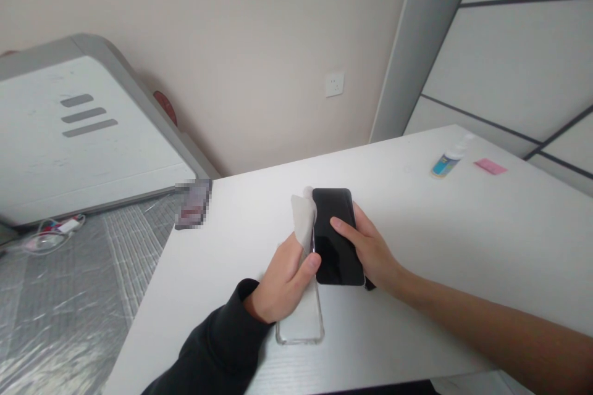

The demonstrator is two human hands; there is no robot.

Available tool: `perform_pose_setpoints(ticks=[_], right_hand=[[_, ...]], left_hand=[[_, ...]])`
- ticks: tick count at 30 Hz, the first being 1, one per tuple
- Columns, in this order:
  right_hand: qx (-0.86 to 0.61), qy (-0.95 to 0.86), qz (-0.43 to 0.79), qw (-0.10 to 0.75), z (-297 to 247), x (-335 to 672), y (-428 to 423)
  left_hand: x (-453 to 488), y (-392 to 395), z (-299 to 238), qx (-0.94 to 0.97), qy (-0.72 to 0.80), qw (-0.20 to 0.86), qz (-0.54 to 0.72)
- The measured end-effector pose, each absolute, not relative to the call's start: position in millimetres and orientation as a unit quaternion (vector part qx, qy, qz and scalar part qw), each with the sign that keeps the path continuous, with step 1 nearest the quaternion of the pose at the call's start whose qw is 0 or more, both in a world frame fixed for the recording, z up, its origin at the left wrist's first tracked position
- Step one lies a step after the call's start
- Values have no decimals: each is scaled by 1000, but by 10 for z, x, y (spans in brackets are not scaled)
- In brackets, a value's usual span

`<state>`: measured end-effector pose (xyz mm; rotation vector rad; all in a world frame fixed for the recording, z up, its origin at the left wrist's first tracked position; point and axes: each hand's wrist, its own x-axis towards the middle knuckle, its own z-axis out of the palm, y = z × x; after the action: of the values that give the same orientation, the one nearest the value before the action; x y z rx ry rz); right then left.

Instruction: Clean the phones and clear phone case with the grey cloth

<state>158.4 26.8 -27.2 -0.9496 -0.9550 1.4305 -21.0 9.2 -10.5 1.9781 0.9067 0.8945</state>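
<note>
A smartphone [334, 237] with a dark screen facing up is gripped along its right edge by my right hand [370, 247], its thumb lying across the glass. My left hand [288, 278] is closed on a white cloth [302, 219], which is pressed along the phone's left edge. The left thumb reaches the phone's lower left side. Beneath my left hand a clear phone case [301, 328] lies on the table, partly hidden by the hand and wrist. A small black part [369, 284] shows just below the phone's lower right corner; I cannot make out what it is.
On the white table [440, 241], a spray bottle [449, 160] with a blue label lies at the back right, beside a pink slip [490, 166]. A blurred-out item [193, 205] sits at the left edge. Cables [53, 237] lie on the plastic-covered surface at left.
</note>
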Motion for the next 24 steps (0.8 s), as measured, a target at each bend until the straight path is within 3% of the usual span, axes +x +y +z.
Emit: perform_pose_setpoints(ticks=[11,24], right_hand=[[-455,-260,597,608,-150,1629,403],[-478,-215,545,654,-125,1680,504]], left_hand=[[-201,31,-83,809,323,358,336],[-154,-8,-4,789,344,368,351]])
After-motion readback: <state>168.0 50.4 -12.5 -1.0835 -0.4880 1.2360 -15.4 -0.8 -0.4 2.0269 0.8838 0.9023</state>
